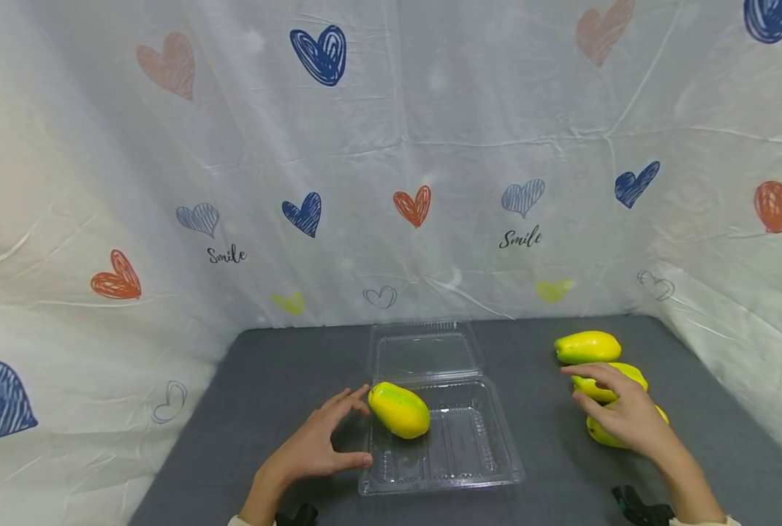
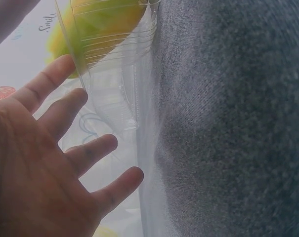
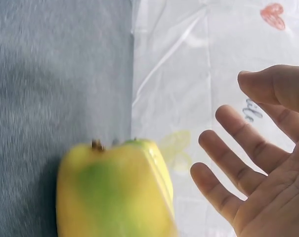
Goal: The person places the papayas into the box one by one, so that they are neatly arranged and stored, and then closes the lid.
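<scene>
A yellow-green papaya [image 1: 400, 410] sits at a tilt in the left part of a clear plastic clamshell box [image 1: 460, 449]. My left hand [image 1: 321, 442] is at the box's left side, thumb and fingers spread. In the left wrist view its fingertips come right up to the clear wall, beyond which the papaya [image 2: 105, 29] shows. On the right, my right hand [image 1: 628, 413] hovers over a row of papayas with fingers apart, holding nothing. It partly hides the middle papaya [image 1: 590, 389] and the nearest papaya [image 1: 600, 432]. The right wrist view shows a papaya [image 3: 109, 192] below the fingers.
The box's lid [image 1: 424, 354] lies folded back toward the rear of the grey table [image 1: 286, 372]. The farthest papaya [image 1: 588, 347] rests near the back right. A white curtain [image 1: 358, 146] printed with hearts hangs behind the table and along its sides.
</scene>
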The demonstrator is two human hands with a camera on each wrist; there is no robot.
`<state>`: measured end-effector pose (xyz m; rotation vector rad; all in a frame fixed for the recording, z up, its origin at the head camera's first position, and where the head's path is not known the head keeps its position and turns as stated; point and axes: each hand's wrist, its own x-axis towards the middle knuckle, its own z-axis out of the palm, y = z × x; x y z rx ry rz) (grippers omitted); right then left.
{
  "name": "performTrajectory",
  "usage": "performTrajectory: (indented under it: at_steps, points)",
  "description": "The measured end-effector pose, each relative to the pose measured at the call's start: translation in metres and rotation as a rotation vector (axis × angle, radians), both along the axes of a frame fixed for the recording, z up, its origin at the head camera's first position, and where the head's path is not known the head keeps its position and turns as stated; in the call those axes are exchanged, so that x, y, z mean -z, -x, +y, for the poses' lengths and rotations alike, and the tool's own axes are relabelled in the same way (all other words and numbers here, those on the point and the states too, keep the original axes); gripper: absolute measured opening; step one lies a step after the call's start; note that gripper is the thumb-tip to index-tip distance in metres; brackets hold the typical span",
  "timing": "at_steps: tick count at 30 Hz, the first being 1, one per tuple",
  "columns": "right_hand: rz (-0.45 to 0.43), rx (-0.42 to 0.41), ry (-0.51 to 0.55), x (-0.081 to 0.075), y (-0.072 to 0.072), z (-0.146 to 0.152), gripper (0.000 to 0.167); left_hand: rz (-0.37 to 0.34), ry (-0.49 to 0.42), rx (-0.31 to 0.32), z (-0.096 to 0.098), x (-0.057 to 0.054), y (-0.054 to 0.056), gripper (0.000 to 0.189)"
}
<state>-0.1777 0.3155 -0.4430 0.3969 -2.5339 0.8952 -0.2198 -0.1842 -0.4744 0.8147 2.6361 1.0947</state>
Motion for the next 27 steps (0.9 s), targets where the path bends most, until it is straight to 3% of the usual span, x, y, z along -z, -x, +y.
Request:
performTrajectory:
  at_steps: [9,17,24,27]
  points:
    - [-0.045,0.090,-0.035,0.000,-0.007,0.026,0.040,-0.009,0.000,0.001,0.001,0.001,0.000,0.053]
    - [-0.069,0.086,-0.078,0.001,-0.006,0.045,0.039,-0.007,-0.001,0.002,0.000,0.002,0.001,0.055]
    - [-0.196,0.094,-0.101,-0.001,-0.009,0.054,0.037,-0.011,0.001,0.000,0.000,0.001,0.001,0.056]
    - [-0.210,0.096,-0.111,0.000,-0.009,0.058,0.037,-0.017,-0.001,-0.002,0.000,0.001,0.001,0.057]
